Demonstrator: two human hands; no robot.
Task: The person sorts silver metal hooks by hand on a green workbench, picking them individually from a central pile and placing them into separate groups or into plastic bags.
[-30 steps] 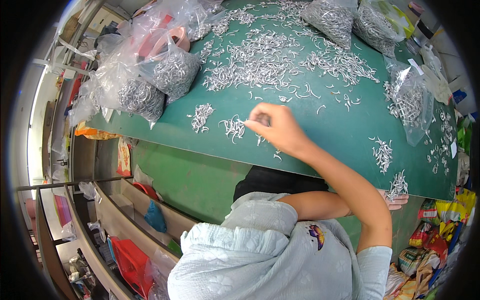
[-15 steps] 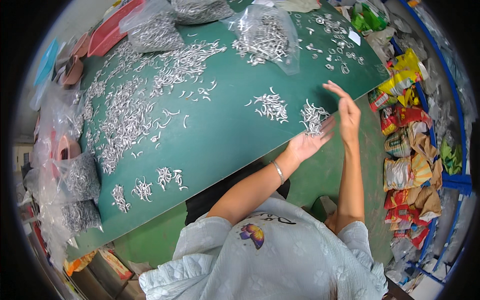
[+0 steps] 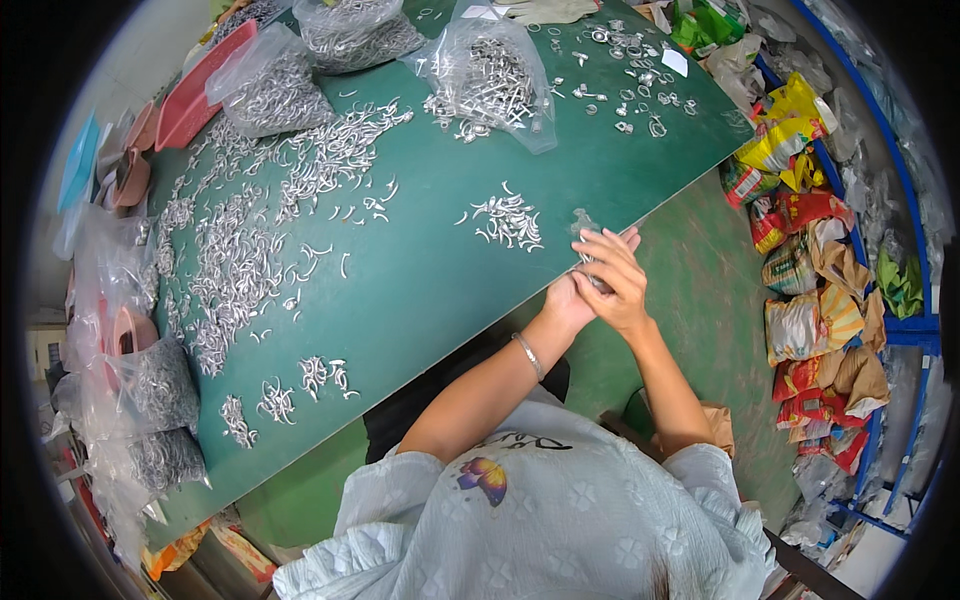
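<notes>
Head view: both my hands are together at the near edge of the green table (image 3: 430,270), right of centre. Left hand (image 3: 568,305) sits low at the edge, mostly covered; can't tell how far open. Right hand (image 3: 618,280) is over it, fingers side by side and loosely bent. Small curved metal pieces (image 3: 584,219) show at the fingers, blurred; can't tell which hand has hold of them, or how many.

Loose pile (image 3: 508,221) of the same kind just left of the hands, not touched. Three small heaps (image 3: 275,401) near left, close to the edge. Big spread (image 3: 235,265) farther left. Clear bag (image 3: 495,85) of metal parts on the far side, rings and other bits (image 3: 640,75) to its right.
</notes>
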